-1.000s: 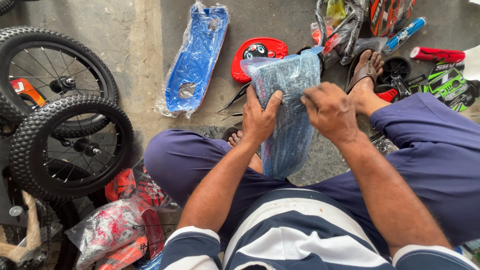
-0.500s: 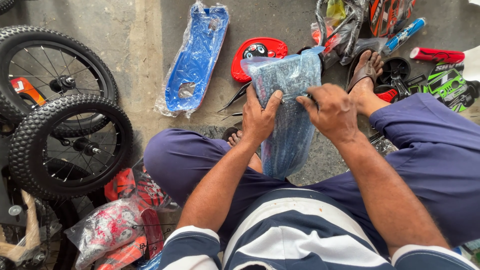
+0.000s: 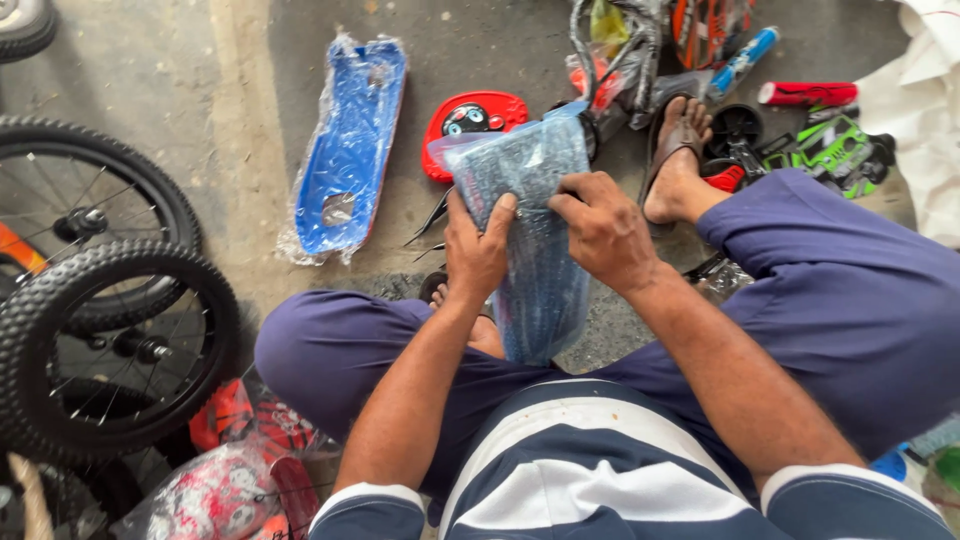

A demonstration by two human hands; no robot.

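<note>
I sit on the concrete floor with a long blue part wrapped in clear plastic (image 3: 535, 230) held upright over my lap. My left hand (image 3: 478, 250) grips its left edge, fingers curled on the wrap. My right hand (image 3: 605, 228) pinches the plastic near the upper right side, close to my left fingertips. The wrap's top stands loose above both hands.
A second blue plastic-wrapped panel (image 3: 350, 145) lies on the floor ahead. A red plate (image 3: 470, 120) and pliers (image 3: 432, 215) lie behind the held part. Small knobby bicycle wheels (image 3: 110, 340) stand at left. Red grip (image 3: 805, 94), green parts (image 3: 830, 150) and bagged pieces (image 3: 615, 50) lie at right.
My right hand has slid left along the wrap toward my left hand. The wrapped part stays in the same place.
</note>
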